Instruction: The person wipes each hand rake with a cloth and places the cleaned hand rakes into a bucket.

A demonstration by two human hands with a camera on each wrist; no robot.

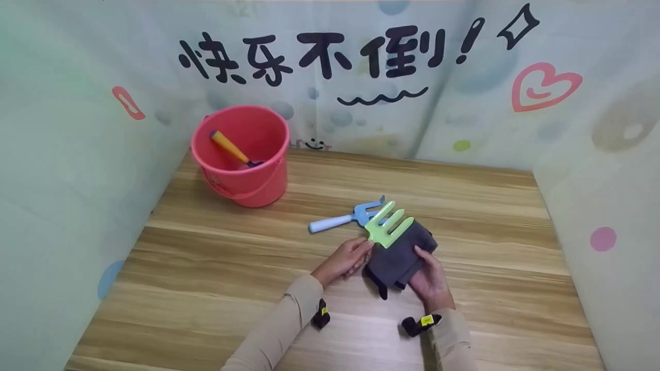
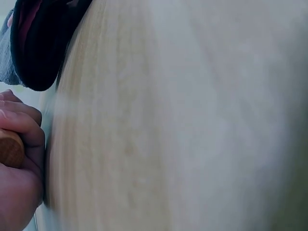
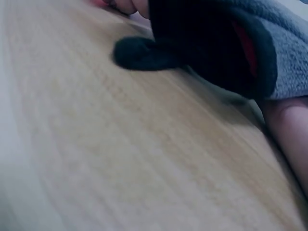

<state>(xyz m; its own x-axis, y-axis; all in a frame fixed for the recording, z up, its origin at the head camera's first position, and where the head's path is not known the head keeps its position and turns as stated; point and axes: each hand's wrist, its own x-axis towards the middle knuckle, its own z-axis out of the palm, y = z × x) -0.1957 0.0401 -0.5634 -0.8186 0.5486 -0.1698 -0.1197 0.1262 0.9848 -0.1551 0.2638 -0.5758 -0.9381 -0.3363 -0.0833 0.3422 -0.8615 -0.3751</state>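
In the head view my left hand (image 1: 351,258) grips a light green toy garden fork (image 1: 382,232) near the base of its head. The left wrist view shows the round wooden end of its handle (image 2: 10,149) inside the curled fingers. My right hand (image 1: 432,281) holds a folded dark grey cloth (image 1: 394,263) from its right side, thumb on top and the other fingers mostly hidden beneath. The fork's tines lie over the cloth's upper left edge in the head view. Black edging and a black tab (image 3: 137,53) of the cloth hang close to the tabletop.
Just beyond the fork lies a blue hand rake (image 1: 335,222) with bent tines, partly covered by it. A red bucket (image 1: 252,188) stands at the back left, holding a yellow-handled tool (image 1: 229,147). Printed fabric walls (image 1: 361,123) border the wooden table (image 1: 216,268).
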